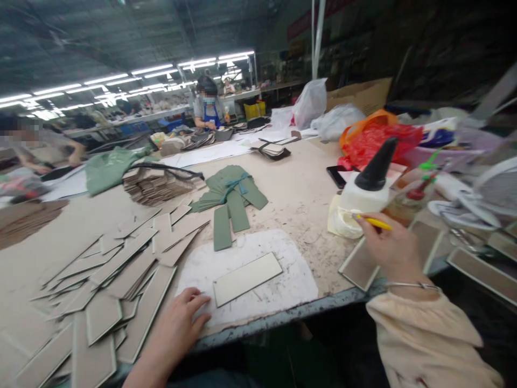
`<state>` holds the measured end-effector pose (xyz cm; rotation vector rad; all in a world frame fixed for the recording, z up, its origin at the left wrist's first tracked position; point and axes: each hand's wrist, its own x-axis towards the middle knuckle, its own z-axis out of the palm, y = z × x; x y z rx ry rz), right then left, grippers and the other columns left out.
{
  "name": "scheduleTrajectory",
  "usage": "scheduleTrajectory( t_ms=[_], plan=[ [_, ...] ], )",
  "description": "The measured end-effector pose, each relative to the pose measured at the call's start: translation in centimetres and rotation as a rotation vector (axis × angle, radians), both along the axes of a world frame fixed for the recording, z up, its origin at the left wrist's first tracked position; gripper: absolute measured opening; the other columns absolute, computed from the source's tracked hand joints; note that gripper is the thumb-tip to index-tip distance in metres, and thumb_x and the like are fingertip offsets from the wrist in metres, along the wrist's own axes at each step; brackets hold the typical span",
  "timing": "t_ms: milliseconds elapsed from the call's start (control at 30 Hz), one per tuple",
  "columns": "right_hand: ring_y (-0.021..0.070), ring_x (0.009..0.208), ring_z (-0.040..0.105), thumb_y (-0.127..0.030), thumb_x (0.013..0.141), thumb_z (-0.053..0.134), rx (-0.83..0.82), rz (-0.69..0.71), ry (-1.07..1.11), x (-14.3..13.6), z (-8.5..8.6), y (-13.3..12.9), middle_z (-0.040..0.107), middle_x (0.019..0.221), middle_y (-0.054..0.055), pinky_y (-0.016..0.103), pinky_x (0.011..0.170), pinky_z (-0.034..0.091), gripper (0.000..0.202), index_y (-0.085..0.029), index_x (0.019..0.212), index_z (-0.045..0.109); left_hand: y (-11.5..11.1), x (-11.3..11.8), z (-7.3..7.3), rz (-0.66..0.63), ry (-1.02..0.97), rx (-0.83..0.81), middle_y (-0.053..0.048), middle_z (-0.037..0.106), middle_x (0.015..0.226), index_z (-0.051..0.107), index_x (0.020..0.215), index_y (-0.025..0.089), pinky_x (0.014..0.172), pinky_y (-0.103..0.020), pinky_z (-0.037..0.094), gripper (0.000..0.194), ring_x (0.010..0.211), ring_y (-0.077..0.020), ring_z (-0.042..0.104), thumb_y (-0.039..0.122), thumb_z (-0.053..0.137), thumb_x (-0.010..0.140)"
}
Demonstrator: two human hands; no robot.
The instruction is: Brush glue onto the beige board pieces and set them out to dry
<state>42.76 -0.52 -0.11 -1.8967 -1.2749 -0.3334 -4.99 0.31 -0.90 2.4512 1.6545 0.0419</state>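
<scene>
My right hand (390, 245) pinches a thin yellow-handled tool (377, 221). Its tip points at a small cup coated in creamy white paste (348, 220); I cannot make out what kind of tip it has. Behind the cup stands a white bottle with a black cone-shaped cap (374, 175). My left hand (183, 318) lies on the table with fingers apart, near the left end of a pale rectangular panel (247, 277). That panel rests flat on a white sheet (293, 256) marked with dark smudges. Left of my left hand, brown panels with pale edges (141, 312) lie in a loose heap.
Green strips tied with a band (232, 188) and a brown stack (155, 183) lie farther back. At right are a phone (336, 177), a red plastic bag (375, 143) and more panels (361, 264). The table edge (278, 318) runs close to me. Co-workers sit beyond.
</scene>
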Motion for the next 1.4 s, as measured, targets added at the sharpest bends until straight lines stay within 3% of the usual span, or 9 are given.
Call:
scheduleTrajectory(
  t_ms=[133,233,367,467,633,733,867,1133,1400],
  plan=[
    [0.0318,0.09,0.066,-0.045,0.089,0.052,0.078,-0.015,-0.049,-1.0,1.3,-0.7,0.071,0.097,0.014,0.038,0.071,0.048,0.036,-0.016,0.101,0.069,-0.5,1.0,0.7,0.011,-0.047,-0.034,-0.008,0.064,0.109,0.068,0.107,0.021,0.091,-0.033,0.049,0.027,0.098,-0.0207,0.062,0.019,0.054,0.084],
    [0.0339,0.09,0.064,-0.045,0.09,0.051,0.09,-0.003,0.04,-2.9,2.9,-1.2,0.069,0.096,0.013,0.044,0.076,0.047,0.035,-0.018,0.104,0.069,-0.7,1.7,1.0,0.022,-0.106,0.007,-0.008,0.064,0.109,0.065,0.111,0.018,0.09,-0.032,0.049,0.029,0.098,-0.0202,0.062,0.016,0.052,0.085],
    [0.0225,0.065,0.06,-0.043,0.087,0.057,0.192,0.13,0.449,-6.2,3.5,-1.3,0.062,0.078,0.005,0.041,0.065,0.049,0.028,-0.026,0.107,0.066,-1.0,2.4,0.9,-0.083,-0.168,-0.027,-0.007,0.067,0.103,0.07,0.101,0.018,0.088,-0.028,0.049,0.024,0.094,-0.0179,0.063,0.014,0.051,0.087],
    [0.0166,0.056,0.058,-0.04,0.083,0.063,0.256,0.315,0.823,-9.1,2.8,-0.8,0.062,0.071,0.002,0.034,0.055,0.05,0.024,-0.022,0.097,0.068,-0.9,2.9,0.7,-0.162,-0.144,-0.08,-0.006,0.069,0.099,0.073,0.091,0.018,0.089,-0.027,0.049,0.024,0.095,-0.0179,0.063,0.011,0.049,0.087],
    [0.0134,0.052,0.061,-0.048,0.082,0.063,-0.08,0.593,1.164,-15.3,1.6,-0.8,0.065,0.064,0.002,0.025,0.048,0.052,0.033,-0.017,0.093,0.066,-0.8,3.4,0.3,-0.236,-0.132,-0.108,-0.006,0.069,0.101,0.072,0.089,0.017,0.09,-0.028,0.049,0.026,0.097,-0.0187,0.063,0.007,0.048,0.085],
    [0.0123,0.05,0.061,-0.051,0.082,0.061,-0.242,0.68,1.137,-18.9,1.3,-1.0,0.065,0.062,0.001,0.023,0.049,0.052,0.038,-0.015,0.095,0.063,-0.9,3.2,0.0,-0.249,-0.153,-0.102,-0.006,0.069,0.104,0.072,0.093,0.018,0.09,-0.027,0.049,0.028,0.097,-0.0184,0.062,0.006,0.048,0.085],
    [0.0117,0.051,0.062,-0.051,0.085,0.058,-0.326,0.752,1.055,-21.7,0.7,-0.8,0.065,0.062,0.0,0.021,0.051,0.051,0.036,-0.016,0.095,0.059,-0.8,2.9,0.1,-0.235,-0.161,-0.083,-0.006,0.068,0.101,0.072,0.093,0.018,0.087,-0.028,0.049,0.027,0.094,-0.0181,0.061,0.012,0.046,0.089],
    [0.0124,0.05,0.063,-0.05,0.085,0.057,-0.418,0.765,1.007,-23.4,-1.0,-0.1,0.065,0.062,-0.001,0.021,0.05,0.051,0.033,-0.018,0.093,0.057,-0.9,3.3,1.2,-0.268,0.043,-0.095,-0.004,0.066,0.093,0.069,0.086,0.019,0.078,-0.031,0.049,0.018,0.086,-0.0203,0.058,0.02,0.051,0.089],
    [0.0137,0.052,0.064,-0.052,0.086,0.055,-0.447,0.789,0.962,-24.2,-2.1,0.5,0.066,0.063,0.0,0.022,0.051,0.052,0.034,-0.018,0.093,0.059,-1.2,3.8,1.8,-0.249,0.182,-0.118,-0.004,0.065,0.08,0.066,0.091,0.021,0.066,-0.03,0.047,0.019,0.079,-0.0212,0.06,0.021,0.047,0.09]
  ],
)
